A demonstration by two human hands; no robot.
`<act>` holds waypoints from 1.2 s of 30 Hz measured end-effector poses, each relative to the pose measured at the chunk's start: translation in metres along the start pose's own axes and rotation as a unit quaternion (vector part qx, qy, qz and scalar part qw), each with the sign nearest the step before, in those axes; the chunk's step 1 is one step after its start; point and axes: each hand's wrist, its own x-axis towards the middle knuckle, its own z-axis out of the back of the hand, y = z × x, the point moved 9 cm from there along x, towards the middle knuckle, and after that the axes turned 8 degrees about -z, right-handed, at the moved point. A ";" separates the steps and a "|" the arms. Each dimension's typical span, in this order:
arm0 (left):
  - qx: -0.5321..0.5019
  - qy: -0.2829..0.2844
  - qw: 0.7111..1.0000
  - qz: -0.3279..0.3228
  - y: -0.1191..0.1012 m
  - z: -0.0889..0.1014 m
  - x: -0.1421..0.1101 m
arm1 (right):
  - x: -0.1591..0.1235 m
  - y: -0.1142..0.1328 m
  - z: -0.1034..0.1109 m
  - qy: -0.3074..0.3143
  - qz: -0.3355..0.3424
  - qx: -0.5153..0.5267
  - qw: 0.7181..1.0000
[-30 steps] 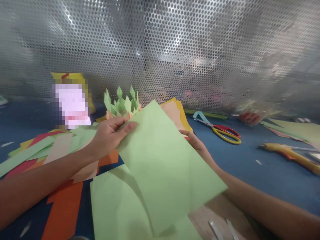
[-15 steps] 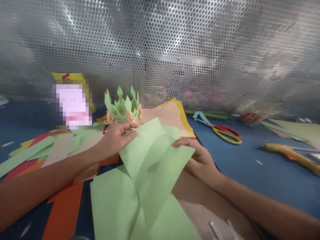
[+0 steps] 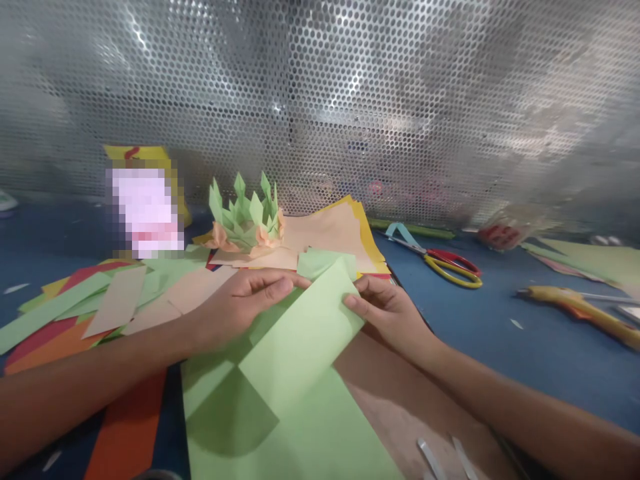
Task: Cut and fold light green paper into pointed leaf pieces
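Between my hands a light green paper sheet is held up at a slant, bent over on itself. My left hand grips its left side, thumb on top and fingers stretched along the edge. At the sheet's upper right corner, my right hand pinches the paper between thumb and fingers. Beneath lie more flat green sheets on a brown board. A small folded green piece shows just behind the held sheet. Farther back stands a folded paper crown of green points with peach pieces round its base.
Coloured paper strips are heaped at left, beside a blurred-out upright object. Peach and yellow sheets lie behind my hands. At right are scissors, a yellow glue gun and green sheets. A perforated metal wall closes the back.
The green sheet, first spread broad and flat, is now bent over and lower. My right hand came round from behind it to its upper right edge. My left hand moved right and down.
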 end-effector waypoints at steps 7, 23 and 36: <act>0.032 -0.018 0.998 0.049 0.009 -0.002 -0.001 | -0.002 -0.004 0.006 -0.034 -0.006 0.020 0.999; -0.106 -0.143 0.984 0.013 0.010 0.004 -0.006 | -0.024 -0.001 -0.048 0.129 -0.131 0.235 0.954; -0.074 -0.114 0.991 0.020 0.015 -0.001 -0.003 | -0.024 -0.015 -0.039 0.038 -0.193 0.261 0.945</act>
